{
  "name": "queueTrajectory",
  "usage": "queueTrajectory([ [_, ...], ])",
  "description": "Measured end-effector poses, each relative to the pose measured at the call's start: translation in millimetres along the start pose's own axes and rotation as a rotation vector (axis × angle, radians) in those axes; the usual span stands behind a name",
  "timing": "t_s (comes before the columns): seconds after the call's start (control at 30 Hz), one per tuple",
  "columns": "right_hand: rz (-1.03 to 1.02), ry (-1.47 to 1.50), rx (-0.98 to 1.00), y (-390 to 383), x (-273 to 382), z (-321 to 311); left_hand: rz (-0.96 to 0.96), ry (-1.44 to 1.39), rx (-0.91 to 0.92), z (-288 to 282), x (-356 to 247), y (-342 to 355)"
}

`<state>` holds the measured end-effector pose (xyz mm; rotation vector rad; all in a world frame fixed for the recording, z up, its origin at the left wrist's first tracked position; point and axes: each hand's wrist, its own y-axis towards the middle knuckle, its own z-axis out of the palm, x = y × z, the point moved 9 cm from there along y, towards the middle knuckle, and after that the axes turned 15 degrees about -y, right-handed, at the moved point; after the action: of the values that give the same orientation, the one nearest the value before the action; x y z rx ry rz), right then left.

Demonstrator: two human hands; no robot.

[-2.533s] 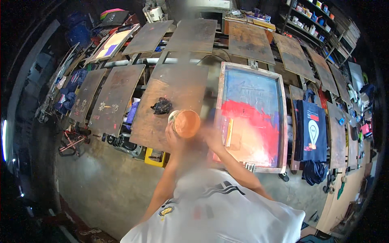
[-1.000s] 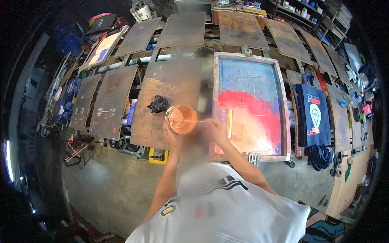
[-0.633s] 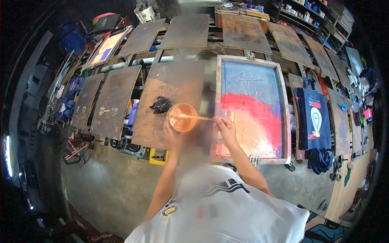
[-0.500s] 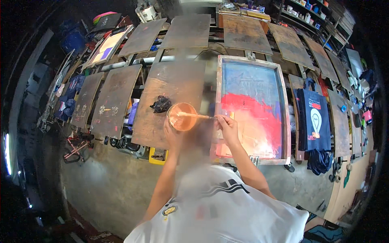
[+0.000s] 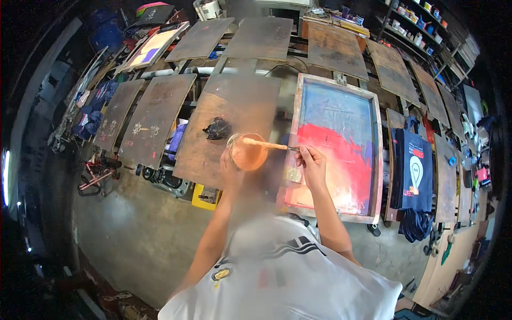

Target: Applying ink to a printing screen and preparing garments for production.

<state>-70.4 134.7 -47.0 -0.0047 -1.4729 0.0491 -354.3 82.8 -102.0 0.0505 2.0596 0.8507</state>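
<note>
My left hand (image 5: 229, 169) is wrapped round the side of a round tub (image 5: 250, 159) of orange paint or ink, tipped so its inside shows. Pinched in my right hand (image 5: 311, 161) is the dark end of a thin stirring stick (image 5: 266, 144), its other end thickly coated in orange. The coated tip lies over the tub's far rim. Under my right hand is a wooden-framed printing screen (image 5: 333, 149), its mesh blue-grey at the far end, with red and pale orange smears nearer me. Beyond the tub lies a crumpled black plastic bag (image 5: 217, 128) on a stained board (image 5: 205, 106).
Several flat boards (image 5: 157, 114) stand in two rows on a metal frame. Dark printed tote bags (image 5: 413, 165) lie right of the screen. A yellow object (image 5: 205, 196) sits below the board edge. Shelves with containers (image 5: 416, 29) are far right. A blurred smudge covers the picture's middle.
The stick has risen from inside the tub to lie across its far rim. My right hand has moved slightly right. The whole view has shifted a little; my left hand still holds the tub.
</note>
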Motion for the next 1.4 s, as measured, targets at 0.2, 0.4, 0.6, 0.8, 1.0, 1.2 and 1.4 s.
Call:
queueTrajectory([
  [0.2,0.007,-0.074,-0.020,-3,-6,-4,0.024,-0.025,0.024,0,-2,0],
  [0.4,0.012,-0.095,0.005,-7,-6,2,0.047,-0.045,0.026,0,-2,0],
  [0.6,-0.008,-0.154,0.012,-6,-7,4,0.058,-0.022,0.044,0,-7,2],
  [0.8,0.004,-0.160,0.021,-7,-10,7,0.075,-0.002,0.069,2,-12,1],
  [1.0,0.048,-0.242,0.010,-8,-17,8,0.082,-0.011,0.045,2,-11,1],
  [1.2,0.044,-0.424,-0.049,-8,-31,7,0.084,-0.012,0.016,5,-15,5],
  [1.4,-0.005,-0.510,-0.042,-5,-39,13,0.079,0.077,0.059,10,-23,9],
])
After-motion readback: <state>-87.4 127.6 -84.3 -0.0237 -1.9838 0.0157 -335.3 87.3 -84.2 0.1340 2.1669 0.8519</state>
